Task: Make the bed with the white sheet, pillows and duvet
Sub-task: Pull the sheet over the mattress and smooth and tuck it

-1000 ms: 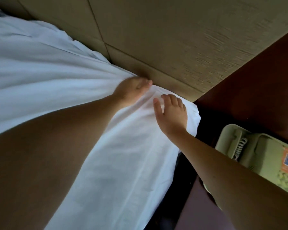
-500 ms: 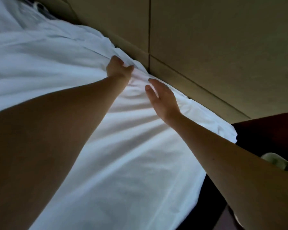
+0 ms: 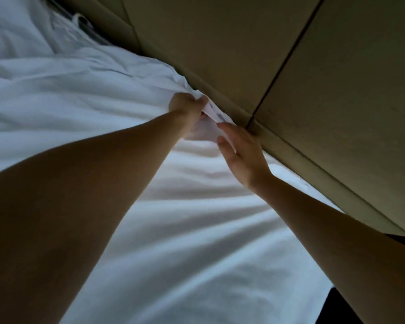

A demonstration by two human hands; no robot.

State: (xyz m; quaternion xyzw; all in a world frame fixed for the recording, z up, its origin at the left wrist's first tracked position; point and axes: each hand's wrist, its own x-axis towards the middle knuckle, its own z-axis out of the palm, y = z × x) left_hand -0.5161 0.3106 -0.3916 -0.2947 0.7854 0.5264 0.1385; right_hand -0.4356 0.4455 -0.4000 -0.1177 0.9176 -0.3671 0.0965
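left hand (image 3: pixel 187 108) has a bunched handful of the white sheet (image 3: pixel 197 230) gripped right up against the tan headboard (image 3: pixel 290 78), right hand (image 3: pixel 241 153) lies flat-fingered on the sheet just beside it

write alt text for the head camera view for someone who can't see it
A person's left hand grips a bunched edge of the white sheet next to the beige panels; the right hand, fingers straight, is open beside it.
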